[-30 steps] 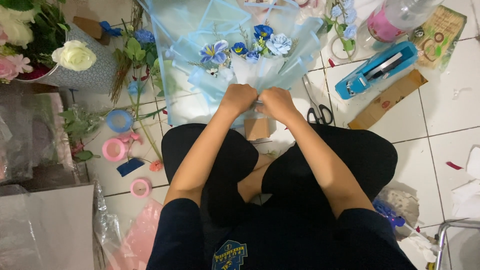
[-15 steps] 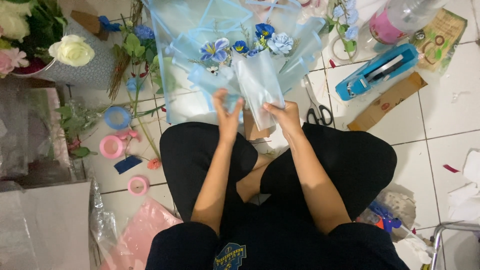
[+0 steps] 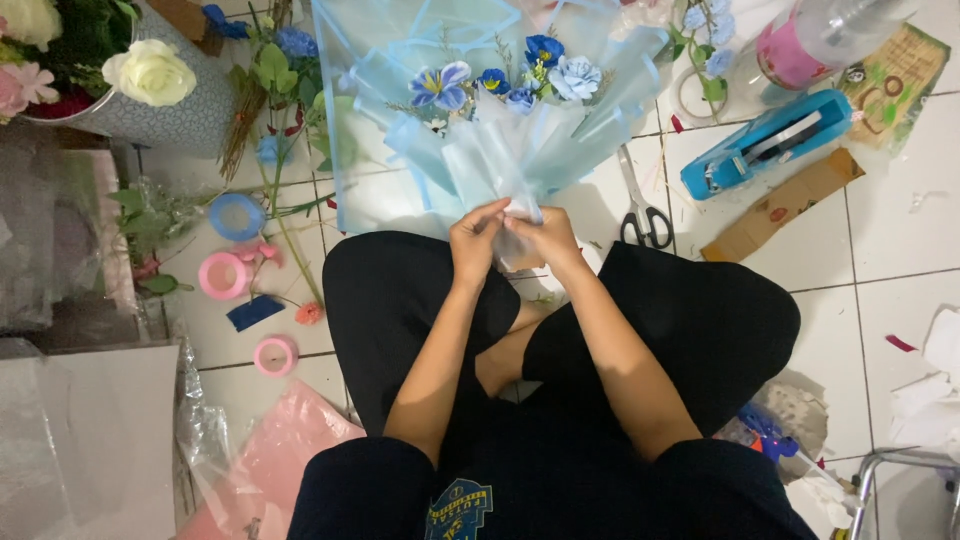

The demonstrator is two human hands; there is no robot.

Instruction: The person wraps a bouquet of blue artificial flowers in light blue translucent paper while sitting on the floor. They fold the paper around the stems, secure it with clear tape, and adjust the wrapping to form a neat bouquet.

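1. Nearest the camera, a person sits cross-legged on a white tiled floor (image 3: 900, 230) in black clothing, and both bare forearms reach forward over the knees.
2. The left hand (image 3: 478, 240) and the right hand (image 3: 540, 232) meet just above the lap, touching each other at the fingertips.
3. Both hands have their fingers curled in and pinched on the gathered lower end of a bouquet (image 3: 500, 110), where its pale blue wrapping paper narrows to a neck.
4. The bouquet lies on the floor straight ahead of the person, fanning away from the hands, with blue and pale blue flowers showing at its centre.
5. Just right of the hands, black-handled scissors (image 3: 642, 208) lie on the tiles, near the wrapping's edge.
6. Further right sit a blue tape dispenser (image 3: 765, 145) and a strip of brown cardboard (image 3: 785, 205).
7. To the left lie a blue ribbon roll (image 3: 237, 216) and two pink ribbon rolls (image 3: 222, 276), among loose stems and leaves.
8. At the far left, a grey bucket (image 3: 190, 110) holds a cream rose (image 3: 150, 72) and other flowers.
9. At the far right stands a clear plastic bottle (image 3: 815, 40) with a pink label.
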